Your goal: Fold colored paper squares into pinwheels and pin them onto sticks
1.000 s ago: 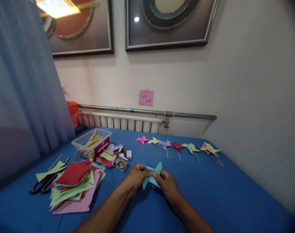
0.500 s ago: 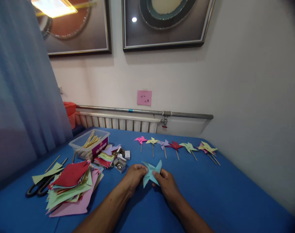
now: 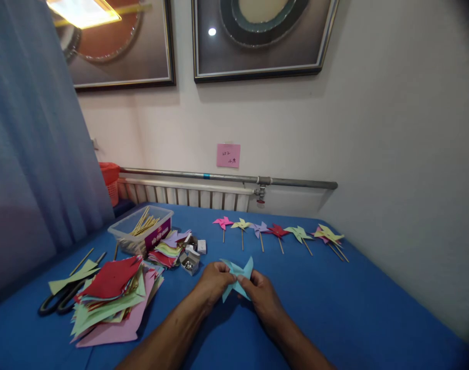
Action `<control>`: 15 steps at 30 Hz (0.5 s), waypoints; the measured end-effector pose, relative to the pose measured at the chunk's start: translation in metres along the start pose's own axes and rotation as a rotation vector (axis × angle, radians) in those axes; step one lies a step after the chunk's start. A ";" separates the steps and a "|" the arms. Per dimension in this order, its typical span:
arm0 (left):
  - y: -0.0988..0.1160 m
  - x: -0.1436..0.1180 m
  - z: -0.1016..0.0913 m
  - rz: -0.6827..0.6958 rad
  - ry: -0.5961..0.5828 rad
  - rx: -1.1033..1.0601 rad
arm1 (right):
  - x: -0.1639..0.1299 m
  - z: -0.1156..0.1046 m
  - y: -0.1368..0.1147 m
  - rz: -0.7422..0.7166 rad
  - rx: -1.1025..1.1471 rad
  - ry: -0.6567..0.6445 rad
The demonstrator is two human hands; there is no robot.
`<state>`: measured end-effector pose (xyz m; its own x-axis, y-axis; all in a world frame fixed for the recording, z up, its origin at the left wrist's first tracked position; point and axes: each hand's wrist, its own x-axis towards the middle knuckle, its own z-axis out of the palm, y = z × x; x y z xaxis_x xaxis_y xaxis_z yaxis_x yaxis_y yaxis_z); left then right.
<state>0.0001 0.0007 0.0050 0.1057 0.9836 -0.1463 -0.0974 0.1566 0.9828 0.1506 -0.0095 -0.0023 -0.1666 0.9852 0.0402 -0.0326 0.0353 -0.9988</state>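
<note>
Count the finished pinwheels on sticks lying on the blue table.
7, in a row near the wall: pink, yellow, purple, red, green, then a pink under a yellow; that overlap may hide more.

Light-blue paper pinwheel (image 3: 237, 276) sits tighter between both hands now, less of it showing. Left hand (image 3: 214, 282) fingertips close in toward right hand (image 3: 259, 294) at the centre, nearly touching. Upper right point tilts more upright than before.

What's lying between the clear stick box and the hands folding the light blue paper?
Head view: a small stack of coloured paper and small open boxes of metal pins.
</note>
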 end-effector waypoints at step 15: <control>-0.002 0.001 0.004 0.050 0.029 0.055 | 0.010 0.000 0.016 0.031 0.174 0.031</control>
<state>0.0040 0.0013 0.0030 0.0733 0.9923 -0.0996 -0.0467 0.1032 0.9936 0.1490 0.0006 -0.0179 -0.1399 0.9901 0.0058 -0.1984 -0.0222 -0.9799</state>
